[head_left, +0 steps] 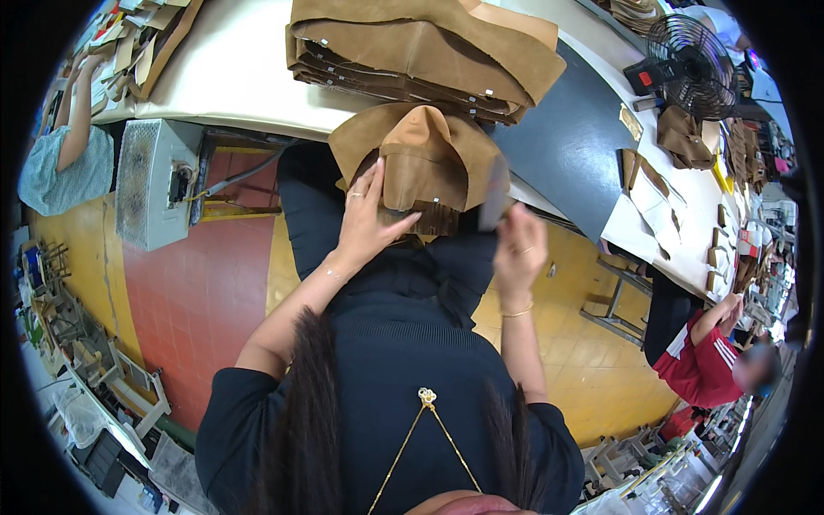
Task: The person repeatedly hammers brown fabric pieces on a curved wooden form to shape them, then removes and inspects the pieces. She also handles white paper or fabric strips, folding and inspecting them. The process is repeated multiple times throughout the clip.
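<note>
Just right of the leather piece (422, 176), touched by the spread left hand (367, 213), a flat tool (493, 196) is gripped by the right hand (521, 242).

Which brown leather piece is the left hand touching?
The peaked leather piece at the near edge of the table; the stacked pieces lie untouched beyond it.

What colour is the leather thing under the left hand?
The leather thing is tan-brown; it shows best in the head view.
</note>
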